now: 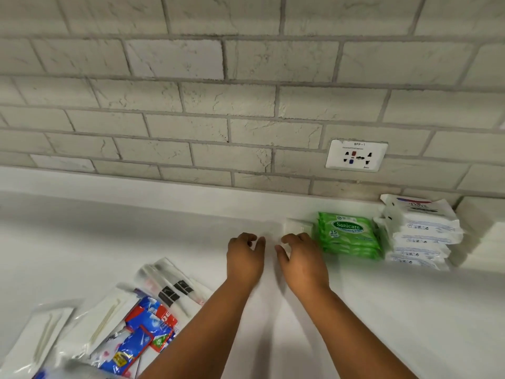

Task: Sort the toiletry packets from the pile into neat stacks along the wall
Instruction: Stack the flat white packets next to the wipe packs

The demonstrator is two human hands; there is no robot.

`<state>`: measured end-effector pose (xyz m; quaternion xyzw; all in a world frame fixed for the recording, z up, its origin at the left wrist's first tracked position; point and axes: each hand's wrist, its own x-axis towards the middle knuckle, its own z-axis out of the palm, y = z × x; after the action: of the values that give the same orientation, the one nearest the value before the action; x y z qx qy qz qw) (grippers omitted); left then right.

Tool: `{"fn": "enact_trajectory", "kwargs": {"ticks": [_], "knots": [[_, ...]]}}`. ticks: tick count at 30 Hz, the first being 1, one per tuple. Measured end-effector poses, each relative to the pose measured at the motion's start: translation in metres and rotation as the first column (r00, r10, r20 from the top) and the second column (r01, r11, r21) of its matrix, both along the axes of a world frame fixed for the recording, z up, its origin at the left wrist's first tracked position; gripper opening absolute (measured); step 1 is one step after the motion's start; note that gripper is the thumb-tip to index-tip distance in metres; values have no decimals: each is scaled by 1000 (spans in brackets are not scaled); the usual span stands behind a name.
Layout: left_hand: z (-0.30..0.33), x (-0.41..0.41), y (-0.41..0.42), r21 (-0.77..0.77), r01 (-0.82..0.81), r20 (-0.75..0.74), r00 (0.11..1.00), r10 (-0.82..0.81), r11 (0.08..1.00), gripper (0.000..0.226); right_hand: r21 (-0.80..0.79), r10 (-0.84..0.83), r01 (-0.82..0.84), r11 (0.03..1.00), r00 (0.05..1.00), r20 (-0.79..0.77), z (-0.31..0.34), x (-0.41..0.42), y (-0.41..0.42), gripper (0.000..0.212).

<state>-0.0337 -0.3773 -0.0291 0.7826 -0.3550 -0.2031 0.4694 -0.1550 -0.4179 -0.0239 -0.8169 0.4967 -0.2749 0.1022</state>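
Both hands are reaching to the back of the white counter, close together. The left hand is loosely curled and holding nothing I can see. The right hand is touching a small white packet just left of the green wipes stack; whether it is gripping, I cannot tell. Further right is standing the white soap stack. The pile is lying at the front left (clear sleeves, blue and red sachets). These packets are probably light, soft and slippery, so pinching the flat sides should work best.
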Motion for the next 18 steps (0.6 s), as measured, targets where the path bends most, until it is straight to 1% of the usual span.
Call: {"fn": "enact_trajectory", "kwargs": {"ticks": [4,8,10,12,14,16,18], "knots": [[14,30,39,25,-45,57,997,43,999,34,97,79,-81,992,997,21,19,23,30,31],[34,76,96,35,-66,178,982,59,997,29,208,250,-255,944,967,53,39,58,69,34],[39,103,130,72,-95,239,968,75,993,24,248,326,-335,909,942,77,44,74,91,32],[39,134,168,150,-122,280,957,76,981,22,303,386,-398,866,917,102,44,92,115,31],[39,161,201,253,-149,307,949,66,956,25,364,417,-426,828,902,109,43,110,134,30],[41,183,229,396,-159,322,946,25,905,33,424,441,-445,788,890,115,41,132,150,27],[41,195,249,543,-146,328,943,-49,827,45,477,447,-444,758,887,115,35,153,162,25]]}}
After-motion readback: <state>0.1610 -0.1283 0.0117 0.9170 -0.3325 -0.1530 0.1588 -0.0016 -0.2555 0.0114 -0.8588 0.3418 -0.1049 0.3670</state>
